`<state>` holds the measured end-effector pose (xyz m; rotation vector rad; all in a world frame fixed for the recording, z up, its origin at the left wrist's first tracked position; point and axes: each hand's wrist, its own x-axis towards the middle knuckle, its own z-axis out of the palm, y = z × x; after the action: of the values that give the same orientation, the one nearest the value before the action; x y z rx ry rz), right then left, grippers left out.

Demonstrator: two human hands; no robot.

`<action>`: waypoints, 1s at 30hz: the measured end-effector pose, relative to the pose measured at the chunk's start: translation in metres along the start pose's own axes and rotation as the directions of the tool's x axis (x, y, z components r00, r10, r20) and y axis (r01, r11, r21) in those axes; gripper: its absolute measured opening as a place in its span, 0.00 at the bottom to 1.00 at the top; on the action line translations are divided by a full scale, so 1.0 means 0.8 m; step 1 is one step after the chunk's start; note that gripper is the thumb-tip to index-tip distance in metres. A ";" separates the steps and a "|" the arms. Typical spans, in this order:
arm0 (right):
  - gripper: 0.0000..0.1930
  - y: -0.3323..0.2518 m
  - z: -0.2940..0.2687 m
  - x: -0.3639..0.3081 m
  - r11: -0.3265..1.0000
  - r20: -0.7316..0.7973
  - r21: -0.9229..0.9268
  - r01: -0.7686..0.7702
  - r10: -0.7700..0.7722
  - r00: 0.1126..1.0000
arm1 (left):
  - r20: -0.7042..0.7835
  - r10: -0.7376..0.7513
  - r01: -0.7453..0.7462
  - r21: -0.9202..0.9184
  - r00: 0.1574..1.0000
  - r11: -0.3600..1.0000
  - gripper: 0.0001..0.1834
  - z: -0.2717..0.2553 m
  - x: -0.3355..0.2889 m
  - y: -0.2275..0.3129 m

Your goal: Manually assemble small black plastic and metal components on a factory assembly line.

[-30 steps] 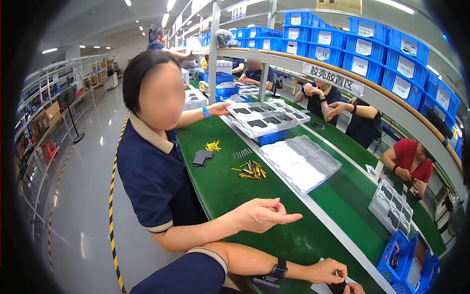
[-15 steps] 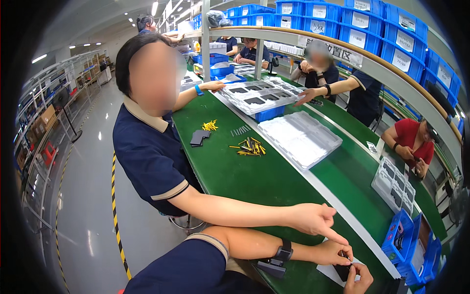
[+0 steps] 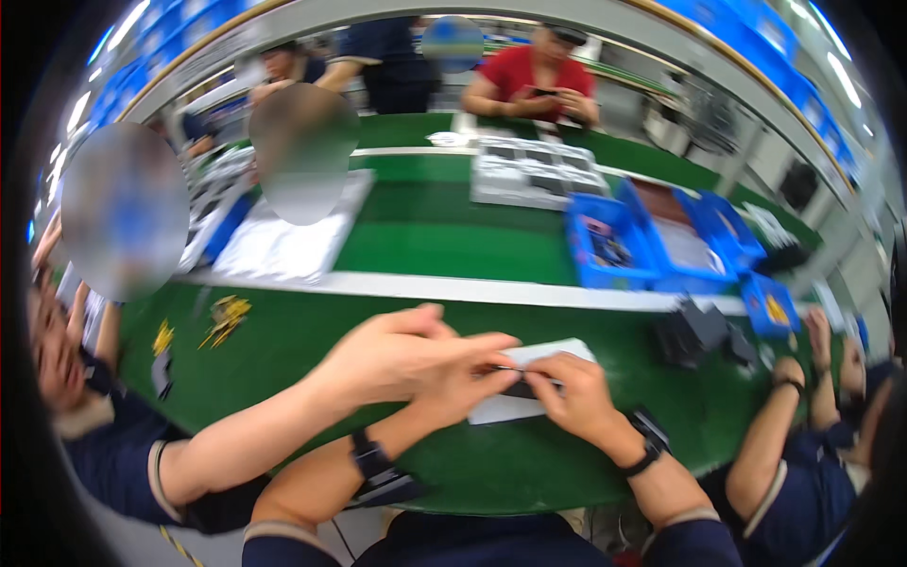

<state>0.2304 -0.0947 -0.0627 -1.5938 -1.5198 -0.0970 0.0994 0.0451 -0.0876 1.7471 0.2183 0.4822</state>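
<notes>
My left hand (image 3: 453,392) and my right hand (image 3: 574,395) meet low over the green table. Their fingers pinch a small black flat piece (image 3: 520,388) from both sides, just above a white sheet (image 3: 504,410). Motion blur and fingers hide its exact kind. From the left, a co-worker's hand (image 3: 402,342) reaches across my left hand, fingers pointing toward the piece. Black straps circle both of my wrists.
Yellow-and-black sticks (image 3: 225,321) lie left. White trays (image 3: 283,231) stand behind. Blue bins (image 3: 609,269) and dark blocks (image 3: 694,333) are at the right. Co-workers sit on both sides, one in red across the table. A pale rail (image 3: 425,287) crosses the table.
My view has swung to the right and down, bringing my hands to the middle. Both hands still hold the black piece, and the co-worker's hand still points over them.
</notes>
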 end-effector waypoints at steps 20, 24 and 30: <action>0.04 0.002 0.001 -0.005 0.999 -0.035 -0.021 0.041 -0.042 0.999 | 0.032 -0.098 0.102 -0.133 0.995 0.986 0.11 0.001 -0.001 -0.006; 0.03 -0.007 -0.010 -0.013 0.999 -0.021 -0.013 -0.052 0.052 0.998 | 0.111 -0.074 0.096 -0.208 0.991 0.974 0.10 0.012 0.002 -0.011; 0.03 -0.008 -0.001 -0.010 0.997 0.013 0.010 -0.071 0.071 0.997 | 0.101 -0.134 0.147 -0.142 0.986 0.979 0.12 0.002 -0.005 -0.002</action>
<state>0.2234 -0.1023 -0.0635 -1.6411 -1.4696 -0.0398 0.0967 0.0428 -0.0902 1.5907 0.2331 0.3069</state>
